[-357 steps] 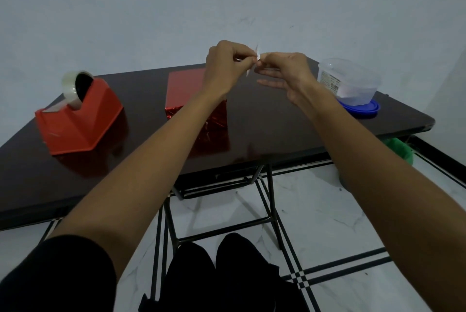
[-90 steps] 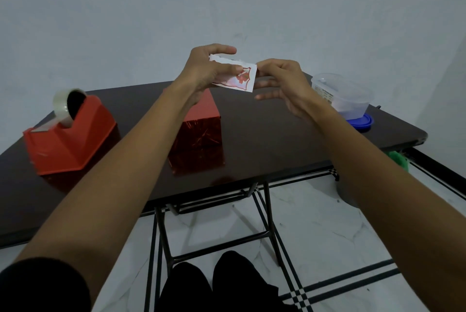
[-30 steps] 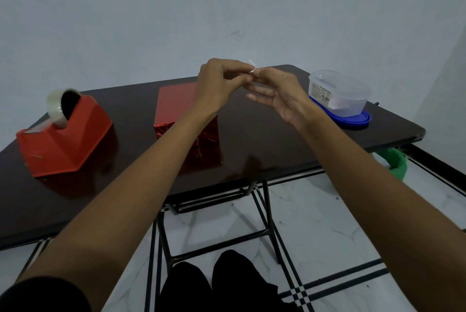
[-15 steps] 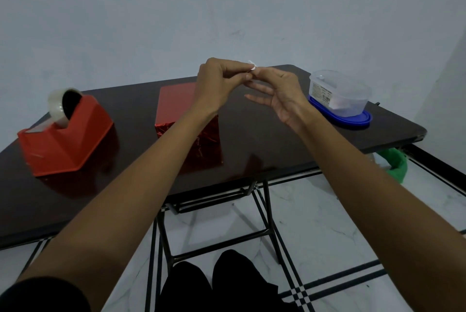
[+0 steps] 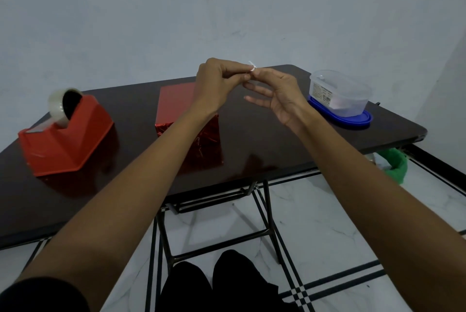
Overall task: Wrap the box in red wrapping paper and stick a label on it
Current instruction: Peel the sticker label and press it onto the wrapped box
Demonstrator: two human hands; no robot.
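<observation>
A small white label [image 5: 252,66] is pinched between the fingertips of the left hand [image 5: 216,84] and right hand [image 5: 280,96], raised above the dark table [image 5: 277,140]; the red-wrapped box [image 5: 176,102] is set on the table under the left wrist, between a tape dispenser [image 5: 68,137] and a clear container [image 5: 340,93]

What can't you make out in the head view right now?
All in the head view:
- label: only a white sliver shows, pinched by the fingers of left hand and right hand; print hidden.
- wrapped box: right side behind the left arm.
- clear container: printing too small to read.
- green object: partly hidden by the table.
</observation>
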